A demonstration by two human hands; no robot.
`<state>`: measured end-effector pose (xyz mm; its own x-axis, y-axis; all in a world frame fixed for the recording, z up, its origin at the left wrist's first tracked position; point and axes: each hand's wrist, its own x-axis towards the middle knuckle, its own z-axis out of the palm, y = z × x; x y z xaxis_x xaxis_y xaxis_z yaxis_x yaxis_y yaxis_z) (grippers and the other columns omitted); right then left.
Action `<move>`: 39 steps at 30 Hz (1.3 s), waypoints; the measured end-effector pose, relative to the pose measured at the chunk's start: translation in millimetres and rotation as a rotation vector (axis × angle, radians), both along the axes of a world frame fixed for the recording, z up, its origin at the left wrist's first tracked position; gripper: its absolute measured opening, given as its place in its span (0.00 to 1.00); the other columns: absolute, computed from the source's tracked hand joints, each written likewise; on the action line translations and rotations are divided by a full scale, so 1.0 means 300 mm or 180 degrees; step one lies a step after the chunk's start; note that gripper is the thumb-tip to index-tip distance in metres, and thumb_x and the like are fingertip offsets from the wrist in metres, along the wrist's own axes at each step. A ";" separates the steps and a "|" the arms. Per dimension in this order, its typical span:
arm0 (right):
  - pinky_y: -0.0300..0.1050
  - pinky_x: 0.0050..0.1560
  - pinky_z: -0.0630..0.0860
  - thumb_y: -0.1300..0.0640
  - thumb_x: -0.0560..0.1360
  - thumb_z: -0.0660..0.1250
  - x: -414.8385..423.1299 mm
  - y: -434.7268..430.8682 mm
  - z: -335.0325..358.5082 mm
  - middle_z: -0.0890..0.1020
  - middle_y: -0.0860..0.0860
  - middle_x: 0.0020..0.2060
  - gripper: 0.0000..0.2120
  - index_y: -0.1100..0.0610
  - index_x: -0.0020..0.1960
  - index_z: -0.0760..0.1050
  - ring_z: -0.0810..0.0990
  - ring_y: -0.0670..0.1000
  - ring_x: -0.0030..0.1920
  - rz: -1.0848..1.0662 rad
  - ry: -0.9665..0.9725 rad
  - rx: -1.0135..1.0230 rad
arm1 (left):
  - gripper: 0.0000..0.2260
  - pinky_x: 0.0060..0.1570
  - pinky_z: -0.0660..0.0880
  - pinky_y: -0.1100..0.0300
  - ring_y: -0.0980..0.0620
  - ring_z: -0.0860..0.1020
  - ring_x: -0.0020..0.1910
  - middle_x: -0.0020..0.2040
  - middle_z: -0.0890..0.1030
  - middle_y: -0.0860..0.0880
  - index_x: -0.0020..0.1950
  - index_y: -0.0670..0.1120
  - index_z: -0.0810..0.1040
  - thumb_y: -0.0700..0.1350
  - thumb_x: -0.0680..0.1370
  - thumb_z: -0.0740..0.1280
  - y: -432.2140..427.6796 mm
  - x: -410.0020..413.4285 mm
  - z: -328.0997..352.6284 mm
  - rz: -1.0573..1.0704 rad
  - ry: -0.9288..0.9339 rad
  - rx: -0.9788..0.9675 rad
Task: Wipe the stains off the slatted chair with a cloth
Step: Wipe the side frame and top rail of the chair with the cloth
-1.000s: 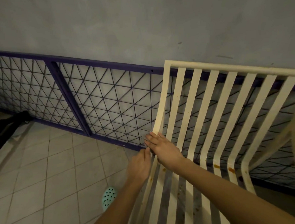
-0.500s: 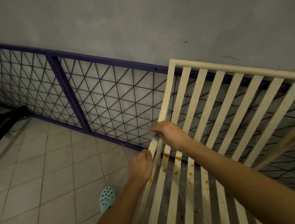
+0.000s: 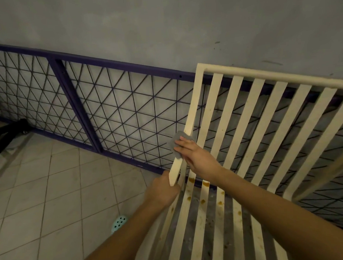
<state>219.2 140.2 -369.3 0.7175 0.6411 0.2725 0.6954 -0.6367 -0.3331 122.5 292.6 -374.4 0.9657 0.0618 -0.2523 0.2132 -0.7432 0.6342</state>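
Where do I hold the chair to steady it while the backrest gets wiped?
Probably the left side rail, just below the cloth, coming from the open left of the chair. It is a narrow bar a hand can wrap, as the left hand does.

Bare left hand [image 3: 162,191], bare right hand [image 3: 198,158], mint-green perforated clog [image 3: 119,224] on one foot.

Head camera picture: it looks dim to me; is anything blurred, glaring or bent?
Head view: dim, even light, no glare; the wide lens slightly bows the purple rail and the floor tiles; the grey cloth under the right hand looks a little soft; the brown stains on the slatted chair are sharp.
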 end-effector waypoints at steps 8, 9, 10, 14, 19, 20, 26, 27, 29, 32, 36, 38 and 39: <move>0.57 0.74 0.63 0.79 0.70 0.64 0.137 -0.079 0.026 0.69 0.55 0.73 0.30 0.60 0.69 0.73 0.60 0.54 0.76 0.0226 -0.0288 -0.0250 | 0.13 0.48 0.78 0.50 0.42 0.79 0.51 0.53 0.79 0.43 0.61 0.45 0.71 0.48 0.78 0.64 -0.098 0.218 -0.008 0.0347 -0.0391 0.0107; 0.61 0.72 0.64 0.80 0.69 0.65 0.147 -0.077 0.030 0.70 0.56 0.72 0.31 0.61 0.69 0.73 0.62 0.56 0.75 0.0197 -0.0349 -0.0326 | 0.13 0.47 0.77 0.51 0.42 0.79 0.50 0.52 0.80 0.43 0.61 0.45 0.71 0.48 0.79 0.64 -0.103 0.218 -0.012 0.0384 -0.0465 0.0108; 0.62 0.72 0.64 0.80 0.68 0.65 0.144 -0.072 0.030 0.70 0.57 0.72 0.31 0.61 0.69 0.73 0.63 0.58 0.75 0.0164 -0.0415 -0.0410 | 0.13 0.46 0.78 0.51 0.42 0.79 0.50 0.52 0.80 0.43 0.61 0.45 0.71 0.49 0.79 0.64 -0.103 0.217 -0.023 0.0399 -0.0522 0.0074; 0.58 0.75 0.60 0.78 0.69 0.65 0.140 -0.080 0.032 0.68 0.55 0.74 0.33 0.59 0.72 0.69 0.60 0.56 0.76 0.0375 -0.0735 -0.0870 | 0.14 0.44 0.77 0.53 0.44 0.80 0.50 0.52 0.80 0.43 0.62 0.46 0.72 0.52 0.80 0.62 -0.097 0.213 -0.049 0.0411 -0.0642 0.0040; 0.46 0.77 0.52 0.77 0.74 0.58 0.216 -0.107 0.203 0.57 0.50 0.78 0.36 0.55 0.77 0.60 0.51 0.50 0.79 0.0626 -0.0615 -0.1658 | 0.21 0.39 0.74 0.56 0.48 0.80 0.47 0.52 0.81 0.48 0.73 0.54 0.62 0.52 0.81 0.60 -0.093 0.220 -0.048 0.0317 -0.1183 -0.0196; 0.45 0.76 0.52 0.77 0.74 0.58 0.226 -0.107 0.236 0.56 0.49 0.78 0.35 0.55 0.77 0.60 0.50 0.50 0.79 0.0545 -0.0625 -0.1718 | 0.22 0.39 0.74 0.57 0.49 0.80 0.46 0.52 0.81 0.48 0.75 0.55 0.60 0.52 0.82 0.60 -0.092 0.214 -0.045 0.0261 -0.1254 -0.0200; 0.44 0.75 0.50 0.76 0.75 0.57 0.303 -0.100 0.350 0.54 0.48 0.79 0.34 0.54 0.77 0.61 0.48 0.48 0.79 0.0101 -0.0627 -0.1789 | 0.23 0.41 0.74 0.58 0.51 0.78 0.46 0.52 0.79 0.48 0.78 0.54 0.57 0.52 0.83 0.57 -0.087 0.211 -0.041 0.0168 -0.1341 -0.0293; 0.43 0.75 0.50 0.76 0.75 0.56 0.300 -0.095 0.350 0.54 0.47 0.79 0.34 0.54 0.77 0.60 0.47 0.48 0.79 0.0049 -0.0593 -0.1749 | 0.23 0.41 0.75 0.57 0.52 0.78 0.44 0.51 0.79 0.48 0.78 0.55 0.57 0.53 0.83 0.57 -0.086 0.213 -0.041 0.0160 -0.1331 -0.0293; 0.43 0.75 0.50 0.76 0.76 0.55 0.271 -0.079 0.321 0.52 0.48 0.79 0.34 0.54 0.78 0.58 0.46 0.48 0.79 0.0017 -0.0515 -0.1691 | 0.22 0.41 0.76 0.54 0.50 0.79 0.44 0.49 0.79 0.48 0.77 0.55 0.56 0.53 0.83 0.56 -0.086 0.214 -0.037 0.0154 -0.1280 -0.0281; 0.42 0.75 0.51 0.75 0.76 0.55 0.213 -0.065 0.250 0.52 0.49 0.79 0.35 0.55 0.78 0.56 0.45 0.48 0.79 0.0137 -0.0390 -0.1726 | 0.22 0.41 0.75 0.54 0.49 0.78 0.45 0.50 0.79 0.47 0.77 0.55 0.56 0.53 0.83 0.55 -0.090 0.212 -0.031 0.0152 -0.1240 -0.0198; 0.47 0.75 0.57 0.77 0.74 0.57 0.217 -0.074 0.273 0.53 0.49 0.79 0.37 0.54 0.78 0.58 0.47 0.48 0.79 0.0398 -0.0339 -0.1942 | 0.21 0.42 0.76 0.51 0.47 0.79 0.46 0.50 0.79 0.47 0.76 0.54 0.56 0.53 0.83 0.55 -0.092 0.212 -0.034 0.0178 -0.1207 -0.0140; 0.46 0.75 0.59 0.77 0.73 0.57 0.237 -0.078 0.322 0.53 0.48 0.79 0.37 0.54 0.78 0.59 0.47 0.47 0.79 0.0482 -0.0348 -0.2130 | 0.21 0.43 0.77 0.50 0.48 0.79 0.45 0.50 0.79 0.47 0.76 0.53 0.57 0.52 0.83 0.55 -0.090 0.207 -0.035 0.0172 -0.1188 -0.0178; 0.47 0.75 0.58 0.77 0.74 0.57 0.248 -0.081 0.348 0.54 0.47 0.79 0.36 0.54 0.77 0.59 0.48 0.47 0.79 0.0479 -0.0369 -0.2211 | 0.21 0.43 0.77 0.51 0.48 0.79 0.45 0.50 0.79 0.47 0.76 0.53 0.57 0.52 0.83 0.55 -0.090 0.204 -0.036 0.0174 -0.1193 -0.0225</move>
